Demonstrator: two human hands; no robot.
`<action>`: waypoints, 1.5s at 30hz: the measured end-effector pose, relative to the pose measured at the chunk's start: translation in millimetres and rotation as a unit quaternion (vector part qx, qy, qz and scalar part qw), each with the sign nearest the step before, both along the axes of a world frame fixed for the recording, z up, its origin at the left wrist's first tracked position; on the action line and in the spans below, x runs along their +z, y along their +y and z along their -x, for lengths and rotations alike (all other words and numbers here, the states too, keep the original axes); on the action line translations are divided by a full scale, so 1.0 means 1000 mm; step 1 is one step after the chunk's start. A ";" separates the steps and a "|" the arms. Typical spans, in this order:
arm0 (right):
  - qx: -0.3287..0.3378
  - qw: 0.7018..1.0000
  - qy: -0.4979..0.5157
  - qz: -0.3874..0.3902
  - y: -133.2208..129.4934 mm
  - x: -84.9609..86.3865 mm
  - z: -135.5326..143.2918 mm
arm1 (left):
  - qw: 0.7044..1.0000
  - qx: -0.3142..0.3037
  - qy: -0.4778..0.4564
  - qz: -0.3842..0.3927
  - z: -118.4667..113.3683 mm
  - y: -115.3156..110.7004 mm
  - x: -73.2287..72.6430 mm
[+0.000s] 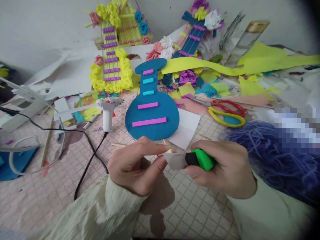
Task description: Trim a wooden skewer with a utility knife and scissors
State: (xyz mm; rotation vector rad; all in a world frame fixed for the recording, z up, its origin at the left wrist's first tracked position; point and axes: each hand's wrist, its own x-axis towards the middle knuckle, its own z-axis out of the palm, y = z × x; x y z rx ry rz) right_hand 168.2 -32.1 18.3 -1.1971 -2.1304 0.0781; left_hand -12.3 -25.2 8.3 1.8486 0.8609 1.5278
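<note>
My left hand (138, 166) is closed, pinching a small pale piece, apparently wooden stick (169, 152), between thumb and fingertips. Most of that piece is hidden by the fingers. My right hand (222, 168) grips a knife (205, 159) with a green and black handle. Its broad blade (176, 161) points left and lies against the pale piece, close to my left thumb. Just beyond both hands, a blue guitar-shaped cutout (152, 115) lies on the table, bearing pink and light blue bars across its neck and body.
A white glue gun (107, 115) stands left of the cutout, its black cord trailing forward. Red and yellow scissors (226, 113) lie to the right, near a heap of purple strands (260, 156). Behind are a yellow flowered guitar (111, 63), paper scraps and a glass bottle (246, 41).
</note>
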 end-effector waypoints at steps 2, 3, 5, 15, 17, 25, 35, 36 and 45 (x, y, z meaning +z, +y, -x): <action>0.001 1.000 0.001 0.003 0.000 0.000 0.000 | 1.000 0.002 0.004 0.000 0.000 -0.001 0.000; 0.001 1.000 0.002 0.004 0.000 0.000 0.000 | 1.000 0.004 0.005 0.000 0.000 -0.001 0.000; -0.001 1.000 0.004 0.004 0.000 0.000 0.000 | 1.000 0.013 0.006 0.005 -0.001 -0.001 0.000; -0.004 1.000 0.021 0.015 -0.001 0.000 0.001 | 1.000 0.012 -0.012 0.008 -0.002 -0.002 -0.001; -0.004 0.999 0.028 0.021 -0.001 -0.001 0.001 | 1.000 0.011 -0.010 0.002 -0.002 -0.001 -0.001; 0.014 0.995 0.065 0.069 0.000 -0.003 0.001 | 0.999 -0.015 0.007 -0.034 0.000 0.004 0.000; 0.026 0.997 0.047 0.052 -0.004 0.003 0.001 | 0.994 -0.063 0.000 -0.094 0.002 0.008 0.005; 0.025 0.997 0.045 0.049 -0.005 0.003 0.002 | 0.994 -0.060 -0.002 -0.096 0.002 0.007 0.004; 0.014 0.998 0.045 0.030 -0.003 0.003 0.001 | 0.995 -0.058 -0.038 -0.075 0.004 0.008 -0.008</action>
